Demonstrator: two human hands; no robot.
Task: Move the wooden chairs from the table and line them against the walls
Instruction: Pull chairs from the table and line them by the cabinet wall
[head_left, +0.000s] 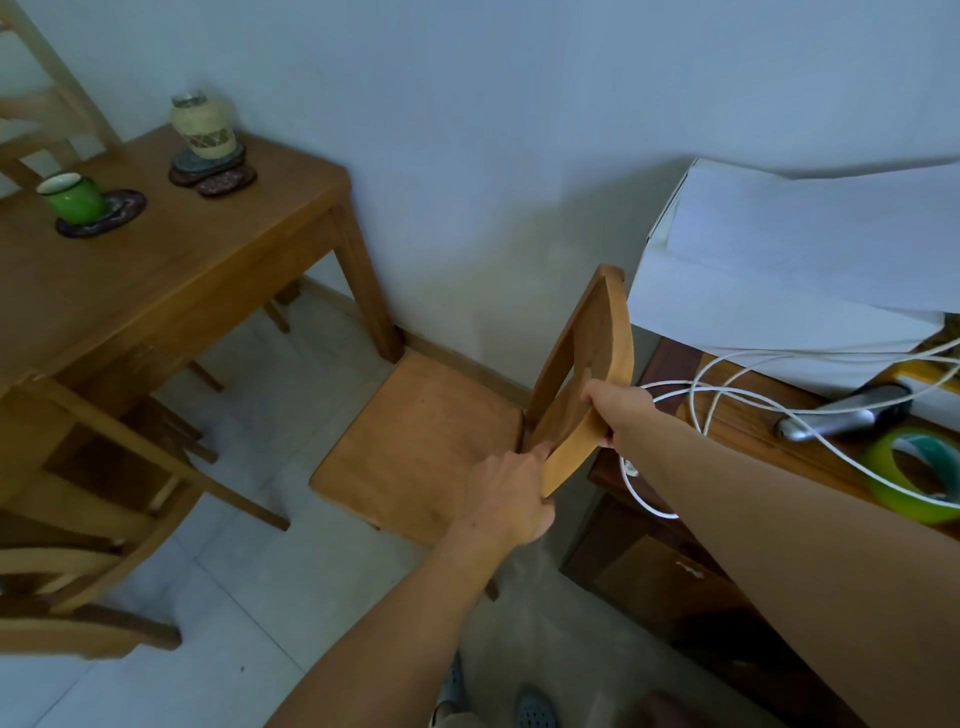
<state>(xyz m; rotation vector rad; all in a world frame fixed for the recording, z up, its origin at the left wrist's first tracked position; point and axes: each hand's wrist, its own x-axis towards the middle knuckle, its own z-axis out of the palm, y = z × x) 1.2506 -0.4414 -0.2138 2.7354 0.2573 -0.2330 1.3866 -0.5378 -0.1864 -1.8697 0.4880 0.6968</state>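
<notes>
Wooden chair stands beside the wall, in the gap between the table and a desk; judged nearly placed. Another chair, near the table, is left to move. Left hand and right hand, arms extended, both closed on the top rail of the chair's back.

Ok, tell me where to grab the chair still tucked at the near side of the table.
Take the tucked chair by its curved top rail, from behind, on the side away from the table. Its seat is under the tabletop, so only the backrest shows. As on the held chair, the left hand and right hand would likely sit spaced along the rail.
</notes>
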